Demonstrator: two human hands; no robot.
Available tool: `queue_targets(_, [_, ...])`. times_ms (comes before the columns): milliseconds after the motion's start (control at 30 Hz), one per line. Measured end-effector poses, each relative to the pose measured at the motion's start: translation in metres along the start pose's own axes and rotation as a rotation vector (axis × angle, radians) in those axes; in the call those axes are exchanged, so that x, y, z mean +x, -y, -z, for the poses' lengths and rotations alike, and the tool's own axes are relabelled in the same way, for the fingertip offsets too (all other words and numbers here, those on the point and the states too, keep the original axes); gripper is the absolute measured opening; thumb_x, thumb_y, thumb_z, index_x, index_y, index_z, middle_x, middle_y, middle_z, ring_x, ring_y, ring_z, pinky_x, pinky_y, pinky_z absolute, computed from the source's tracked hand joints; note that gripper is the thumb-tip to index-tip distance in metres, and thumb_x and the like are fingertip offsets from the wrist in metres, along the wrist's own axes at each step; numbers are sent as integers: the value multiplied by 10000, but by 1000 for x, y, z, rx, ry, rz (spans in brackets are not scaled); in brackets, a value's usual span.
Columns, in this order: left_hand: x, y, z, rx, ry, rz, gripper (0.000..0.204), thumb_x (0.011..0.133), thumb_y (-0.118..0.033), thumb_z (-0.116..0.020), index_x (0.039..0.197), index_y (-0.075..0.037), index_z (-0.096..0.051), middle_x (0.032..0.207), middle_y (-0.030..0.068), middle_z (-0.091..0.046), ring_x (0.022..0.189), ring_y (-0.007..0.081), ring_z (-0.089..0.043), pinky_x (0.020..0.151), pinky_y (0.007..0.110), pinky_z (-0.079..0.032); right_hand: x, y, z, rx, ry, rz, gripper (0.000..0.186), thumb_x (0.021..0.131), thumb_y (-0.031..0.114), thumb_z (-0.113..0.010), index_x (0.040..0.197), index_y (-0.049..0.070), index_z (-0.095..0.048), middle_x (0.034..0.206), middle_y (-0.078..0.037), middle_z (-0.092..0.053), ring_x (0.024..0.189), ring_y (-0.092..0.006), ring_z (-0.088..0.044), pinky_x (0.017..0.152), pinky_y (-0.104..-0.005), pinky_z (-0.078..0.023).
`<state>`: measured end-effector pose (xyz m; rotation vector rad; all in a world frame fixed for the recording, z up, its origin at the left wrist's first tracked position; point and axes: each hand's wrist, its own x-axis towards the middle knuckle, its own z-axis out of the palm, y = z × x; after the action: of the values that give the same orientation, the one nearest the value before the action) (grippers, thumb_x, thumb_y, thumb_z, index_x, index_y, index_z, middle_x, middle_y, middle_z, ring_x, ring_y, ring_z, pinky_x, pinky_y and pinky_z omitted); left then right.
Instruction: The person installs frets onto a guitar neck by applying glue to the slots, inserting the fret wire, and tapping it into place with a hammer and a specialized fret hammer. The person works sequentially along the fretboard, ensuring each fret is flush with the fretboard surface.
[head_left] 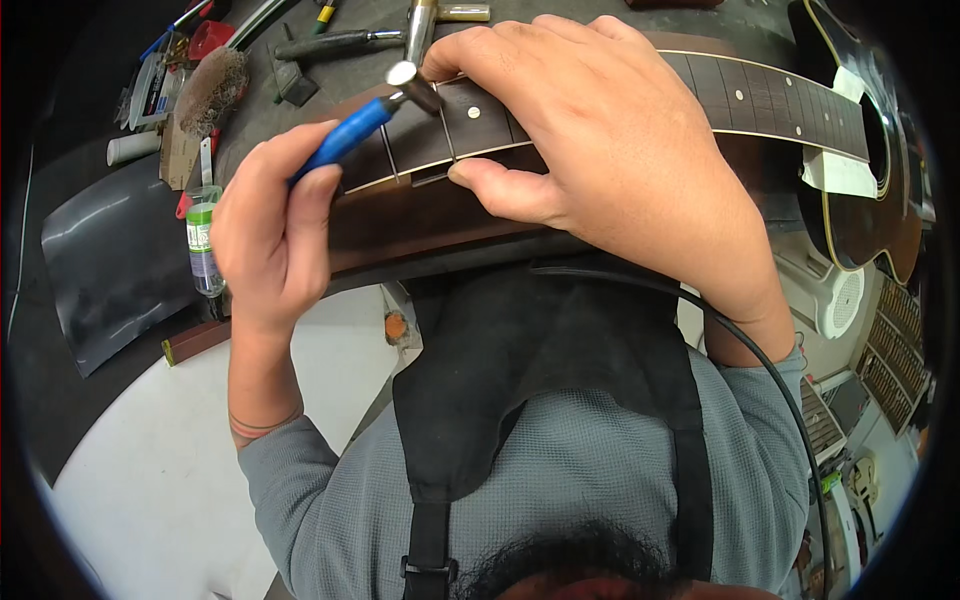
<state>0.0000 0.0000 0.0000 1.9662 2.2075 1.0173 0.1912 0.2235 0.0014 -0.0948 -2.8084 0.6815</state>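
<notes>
My left hand (270,220) is closed around the blue handle of a small hammer (348,138). The hammer's metal head is raised just over the guitar fretboard (486,126). A thin fret wire (447,134) lies across the dark board under the hammer head. My right hand (630,140) arches over the neck, with the thumb at the wire's near end and the index finger by its far end. Another fret (389,152) crosses the board to the left. Pale round inlays dot the fretboard, which runs right to the dark guitar body (843,215).
Other hammers (340,44) lie behind the neck. A tangle of steel wool (212,92), a labelled bottle (203,245) and a black sheet (115,265) are at left. White tape (840,172) covers part of the guitar top. A black cable (775,375) hangs beside my right arm.
</notes>
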Motion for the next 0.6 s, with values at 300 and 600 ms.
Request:
queue_targets(300, [-5,7,11,-78,62,-71,241,1028,-17,-688,1249,78,-679,962,149,-689,789,214,-584,745,324,-479,0,2,-9,18,-124,46,475,941,353,-774,1252,29,-621,988,-97,-697,951,-266,-682,837,-397,-472])
queue_targets(600, [-8,6,11,-22,66,-122,277,1069,-40,-665,1311,93,-671,1065,156,-707,866,189,-599,805,284,-473,2,3,-5,-3,-64,16,486,934,356,-780,1255,27,-623,995,-101,-701,957,-269,-683,836,-392,-475])
